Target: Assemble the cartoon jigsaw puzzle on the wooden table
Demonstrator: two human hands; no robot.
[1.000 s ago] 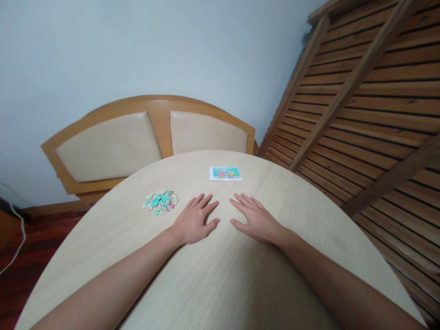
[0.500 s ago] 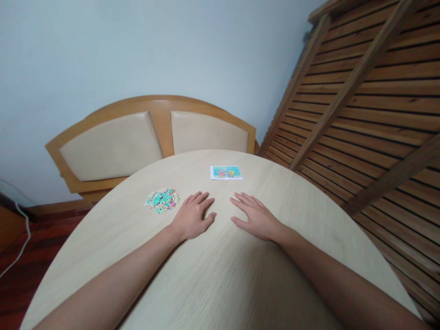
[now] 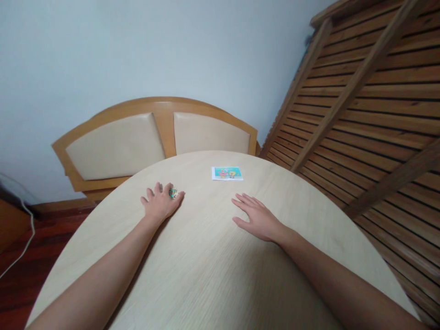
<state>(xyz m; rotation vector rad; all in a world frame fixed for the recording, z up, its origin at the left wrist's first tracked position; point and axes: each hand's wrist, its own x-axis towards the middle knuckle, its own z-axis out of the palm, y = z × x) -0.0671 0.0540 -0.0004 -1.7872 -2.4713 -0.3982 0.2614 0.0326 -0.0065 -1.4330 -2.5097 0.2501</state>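
Note:
My left hand (image 3: 160, 201) is spread over a pile of small jigsaw puzzle pieces (image 3: 173, 193) on the left of the table. Most of the pile is hidden beneath it; a few turquoise and pale bits show between thumb and forefinger. My right hand (image 3: 256, 215) rests on the tabletop right of the middle, fingers stretched out and thumb apart, holding nothing. Beyond it, near the far edge, lies a picture card (image 3: 227, 173) with a pink and a yellow cartoon figure on turquoise. Neither hand touches the card.
The round pale wooden table (image 3: 206, 275) fills the foreground. Behind it stands a wooden headboard (image 3: 163, 123) with cream padded panels against the wall. A slatted wooden frame (image 3: 360, 105) leans on the right. At far left a white cable (image 3: 32, 224) hangs above the reddish floor.
My left hand has moved left from beside the puzzle pieces to on top of them, covering most of the pile. My right hand stays in place.

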